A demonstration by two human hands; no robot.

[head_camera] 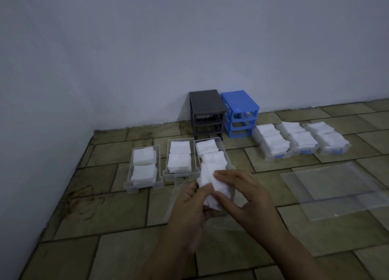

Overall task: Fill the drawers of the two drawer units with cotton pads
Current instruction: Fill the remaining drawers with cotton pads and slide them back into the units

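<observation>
Six clear drawers lie out on the floor, all holding white cotton pads in stacks. Three sit in a row at left: the left drawer point(144, 168) with two stacks, the middle drawer point(180, 160) with two stacks, and the third drawer point(211, 155), its near end hidden behind the hands. Three more drawers point(300, 139) with blue fronts sit side by side at right, each heaped with pads. The grey drawer unit point(207, 113) and the blue drawer unit point(240, 113) stand just beside each other against the wall, their slots open.

Both hands hold one bundle of cotton pads point(214, 190) just in front of the third drawer. The left hand point(190, 208) grips it from below with curled fingers; the right hand point(245, 197) pinches it from the right side and top. A clear plastic bag point(179, 195) hangs beneath the bundle.

An empty clear bag point(334, 191) lies flat on the floor at right. The floor point(94, 216) is olive tile; the walls point(189, 37) are plain pale.
</observation>
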